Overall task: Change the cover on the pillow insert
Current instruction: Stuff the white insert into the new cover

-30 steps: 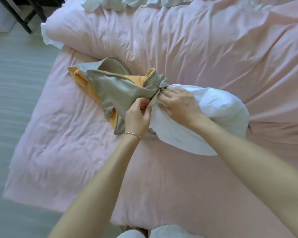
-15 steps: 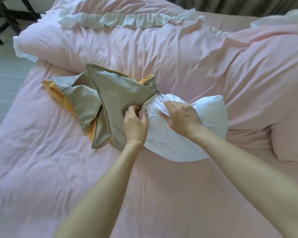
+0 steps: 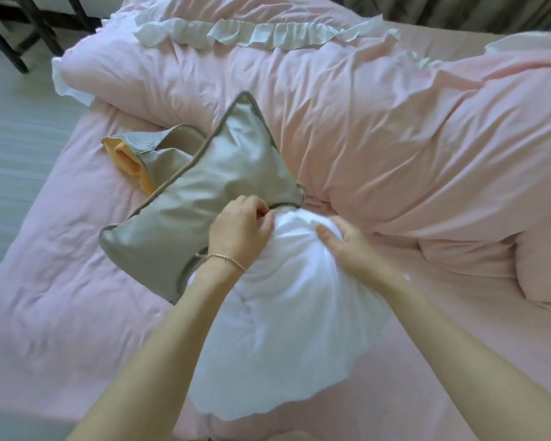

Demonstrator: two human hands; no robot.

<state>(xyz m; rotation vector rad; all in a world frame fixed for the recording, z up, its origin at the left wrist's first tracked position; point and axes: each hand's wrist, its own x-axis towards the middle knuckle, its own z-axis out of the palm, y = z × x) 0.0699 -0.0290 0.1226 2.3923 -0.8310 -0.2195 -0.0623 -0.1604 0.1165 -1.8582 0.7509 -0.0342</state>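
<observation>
Both hands (image 3: 240, 227) gripping insert (image 3: 287, 313).

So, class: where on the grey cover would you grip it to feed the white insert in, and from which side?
Probably the piped edge of the grey cover's open mouth, where the left hand pinches it. Come from the insert side: the opening faces that way, while the far corners are closed.

A bedroom: pink bed (image 3: 77, 313), ruffled pillow (image 3: 236, 74).

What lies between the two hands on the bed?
In the head view, only the bunched end of the white pillow insert lies between the left hand and right hand.
</observation>
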